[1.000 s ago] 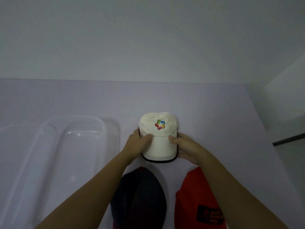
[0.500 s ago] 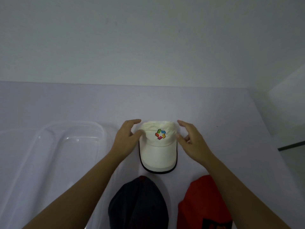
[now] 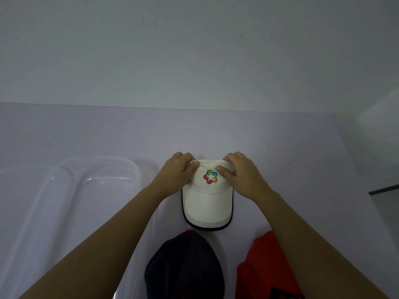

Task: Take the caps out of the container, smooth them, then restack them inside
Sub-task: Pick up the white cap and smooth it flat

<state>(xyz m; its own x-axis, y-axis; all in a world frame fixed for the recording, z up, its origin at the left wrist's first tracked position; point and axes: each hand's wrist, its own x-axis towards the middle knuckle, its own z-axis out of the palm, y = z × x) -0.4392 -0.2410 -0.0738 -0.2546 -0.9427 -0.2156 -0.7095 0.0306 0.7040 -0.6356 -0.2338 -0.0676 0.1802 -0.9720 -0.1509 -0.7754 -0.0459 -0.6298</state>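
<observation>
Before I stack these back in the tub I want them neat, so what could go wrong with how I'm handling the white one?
Both hands, left and right, pinch the white cap at its crown, so fresh creases may form there. Its brim ends close to the dark cap and red cap; sliding it back could ruffle them. The clear container sits close beside your left forearm and might get nudged.

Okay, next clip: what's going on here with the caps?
A person is smoothing a white cap on the table, left hand and right hand gripping its crown on either side of the colourful logo. A dark cap and a red cap lie nearer the person. The clear plastic container on the left looks empty.
</observation>
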